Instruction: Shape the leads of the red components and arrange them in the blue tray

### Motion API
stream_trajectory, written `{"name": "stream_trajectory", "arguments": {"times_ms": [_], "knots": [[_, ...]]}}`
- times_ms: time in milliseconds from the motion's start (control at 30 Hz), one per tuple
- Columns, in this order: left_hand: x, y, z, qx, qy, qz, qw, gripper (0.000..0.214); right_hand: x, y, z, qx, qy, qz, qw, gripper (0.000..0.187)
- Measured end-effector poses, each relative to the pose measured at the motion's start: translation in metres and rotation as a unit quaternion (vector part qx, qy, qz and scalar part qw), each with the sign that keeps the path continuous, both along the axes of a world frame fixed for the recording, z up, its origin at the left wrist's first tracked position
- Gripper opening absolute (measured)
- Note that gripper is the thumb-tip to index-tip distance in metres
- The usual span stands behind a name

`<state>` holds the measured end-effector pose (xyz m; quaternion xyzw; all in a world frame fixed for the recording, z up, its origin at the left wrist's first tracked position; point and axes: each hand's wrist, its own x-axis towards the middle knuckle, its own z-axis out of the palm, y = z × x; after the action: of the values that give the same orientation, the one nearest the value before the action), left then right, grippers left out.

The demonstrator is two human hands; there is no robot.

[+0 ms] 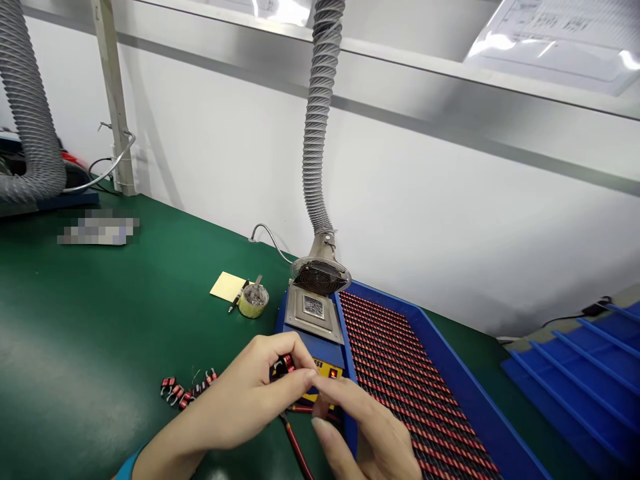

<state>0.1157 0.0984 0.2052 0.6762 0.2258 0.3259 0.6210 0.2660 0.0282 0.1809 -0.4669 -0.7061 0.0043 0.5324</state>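
Held thing: a small coil (283, 365) of dark wire with red bands, at the near edge of the blue heater (306, 340), in the left hand's grip.
Left hand (235, 393): its fingers (283, 345) are clamped on the coil from the left.
Right hand (370, 433): its fingers (327, 393) reach in just beside the coil, slightly apart; whether they grip it, I cannot tell.
Heater: blue body, square metal top, a lit red switch (333, 373), directly far of the hands.
Under the hands: a red cable (296, 448) running toward the near edge.
Right of the hands: a blue tray (400, 373) packed with rows of red-and-dark coils.
Left of the hands: loose coils (186, 392) lying on the green table (100, 333).
Far left of the heater: a yellow note (225, 287), a pen (237, 297), and a tape roll (254, 300) holding grey scraps.
Above the heater: a ribbed grey hose (319, 133) rising from a round fan hood (320, 277).
Far right: a blue ridged rack (575, 380).
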Motion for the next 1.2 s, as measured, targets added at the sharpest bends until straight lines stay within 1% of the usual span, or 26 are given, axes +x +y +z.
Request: {"name": "stream_trajectory", "arguments": {"times_ms": [67, 133, 267, 367, 400, 467, 500, 533, 600, 633, 667, 700, 733, 767, 800, 833, 867, 933, 1000, 1067, 1100, 1133, 1200], "knots": [[0.0, 0.0, 0.001, -0.01, -0.011, -0.013, 1.0, 0.018, 0.002, 0.001, -0.003, 0.006, -0.022, -0.014, 1.0, 0.038], [0.0, 0.0, 0.002, 0.004, 0.0, -0.002, 1.0, 0.018, 0.003, 0.004, -0.005, 0.017, -0.045, -0.036, 0.998, 0.043], [0.0, -0.002, 0.002, 0.043, 0.041, 0.017, 0.998, 0.019, 0.002, 0.005, -0.008, 0.046, -0.024, -0.058, 0.997, 0.035], [0.001, -0.004, 0.0, 0.092, 0.053, 0.029, 0.994, 0.018, -0.001, 0.003, -0.007, 0.05, 0.005, -0.083, 0.995, 0.026], [0.002, -0.005, -0.001, 0.116, 0.058, 0.035, 0.991, 0.018, -0.001, 0.002, -0.007, 0.038, 0.019, -0.095, 0.995, 0.02], [0.003, -0.006, -0.004, 0.173, 0.069, 0.043, 0.982, 0.017, -0.002, 0.002, -0.007, -0.02, 0.059, -0.102, 0.993, 0.011], [0.003, -0.006, -0.005, 0.208, 0.074, 0.046, 0.974, 0.017, -0.002, 0.003, -0.007, -0.059, 0.086, -0.09, 0.99, 0.012], [0.004, -0.007, -0.007, 0.244, 0.075, 0.049, 0.966, 0.018, -0.002, 0.004, -0.007, -0.101, 0.121, -0.065, 0.985, 0.016], [0.005, -0.007, -0.01, 0.309, 0.069, 0.054, 0.947, 0.019, -0.001, 0.008, -0.006, -0.167, 0.219, 0.011, 0.961, 0.027], [0.006, -0.007, -0.011, 0.33, 0.064, 0.059, 0.94, 0.02, 0.0, 0.009, -0.006, -0.182, 0.274, 0.053, 0.943, 0.032], [0.007, -0.007, -0.011, 0.342, 0.057, 0.066, 0.936, 0.019, 0.001, 0.01, -0.007, -0.181, 0.324, 0.085, 0.925, 0.035], [0.007, -0.007, -0.012, 0.344, 0.05, 0.074, 0.935, 0.019, 0.002, 0.011, -0.007, -0.169, 0.36, 0.104, 0.912, 0.036], [0.007, -0.007, -0.012, 0.336, 0.044, 0.082, 0.937, 0.018, 0.004, 0.01, -0.007, -0.147, 0.377, 0.107, 0.908, 0.035], [0.007, -0.006, -0.013, 0.323, 0.038, 0.087, 0.942, 0.017, 0.005, 0.009, -0.008, -0.119, 0.375, 0.094, 0.915, 0.032], [0.007, -0.006, -0.013, 0.307, 0.032, 0.091, 0.947, 0.016, 0.005, 0.008, -0.009, -0.093, 0.354, 0.075, 0.927, 0.025], [0.006, -0.006, -0.013, 0.289, 0.027, 0.09, 0.953, 0.015, 0.005, 0.007, -0.009, -0.068, 0.321, 0.056, 0.943, 0.016], [0.006, -0.006, -0.013, 0.274, 0.024, 0.087, 0.958, 0.015, 0.005, 0.005, -0.01, -0.047, 0.284, 0.037, 0.957, 0.011], [0.005, -0.006, -0.014, 0.252, 0.022, 0.082, 0.964, 0.015, 0.003, 0.005, -0.011, -0.013, 0.223, 0.01, 0.975, 0.022], [0.004, -0.006, -0.014, 0.245, 0.022, 0.081, 0.966, 0.015, 0.001, 0.006, -0.01, 0.012, 0.187, -0.018, 0.982, 0.027], [0.004, -0.006, -0.015, 0.255, 0.021, 0.082, 0.963, 0.015, 0.001, 0.007, -0.009, 0.03, 0.148, -0.035, 0.988, 0.03], [0.004, -0.006, -0.015, 0.268, 0.021, 0.083, 0.96, 0.014, 0.001, 0.007, -0.008, 0.033, 0.119, -0.031, 0.992, 0.031], [0.005, -0.006, -0.016, 0.287, 0.023, 0.085, 0.954, 0.014, 0.001, 0.007, -0.008, 0.03, 0.093, -0.026, 0.995, 0.029], [0.006, -0.006, -0.016, 0.341, 0.028, 0.091, 0.935, 0.014, 0.001, 0.006, -0.006, 0.002, 0.076, -0.027, 0.997, 0.018]]}}
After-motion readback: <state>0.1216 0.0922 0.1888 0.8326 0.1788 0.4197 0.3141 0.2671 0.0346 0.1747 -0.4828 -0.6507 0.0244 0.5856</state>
